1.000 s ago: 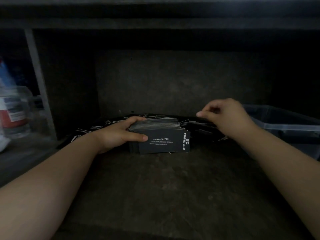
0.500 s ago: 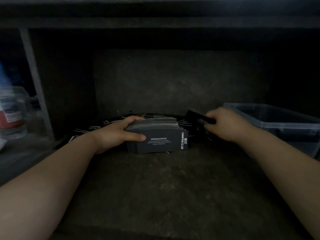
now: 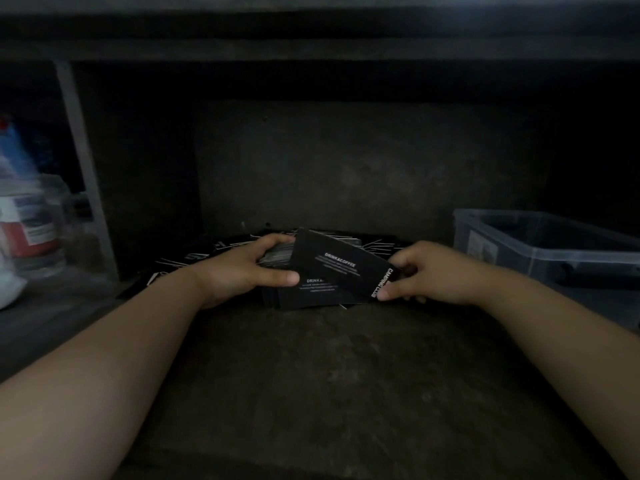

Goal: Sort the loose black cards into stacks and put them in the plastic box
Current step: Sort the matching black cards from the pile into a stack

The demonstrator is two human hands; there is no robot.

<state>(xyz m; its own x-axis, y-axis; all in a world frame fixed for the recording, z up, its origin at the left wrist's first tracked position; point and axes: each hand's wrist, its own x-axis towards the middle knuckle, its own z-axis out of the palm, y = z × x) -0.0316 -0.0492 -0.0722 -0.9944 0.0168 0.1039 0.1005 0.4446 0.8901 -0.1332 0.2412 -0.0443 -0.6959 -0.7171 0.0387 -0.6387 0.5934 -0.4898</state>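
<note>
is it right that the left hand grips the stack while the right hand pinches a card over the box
No. The head view shows the right hand pinching the card over the stack, not over the box, which sits apart on the right. The left hand does grip the stack.

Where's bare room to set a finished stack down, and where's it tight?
Bare: the shelf floor on the near side of the stack. Crowded: loose cards litter the floor behind and left of the stack; containers fill the far left; the plastic box borders the right.
</note>
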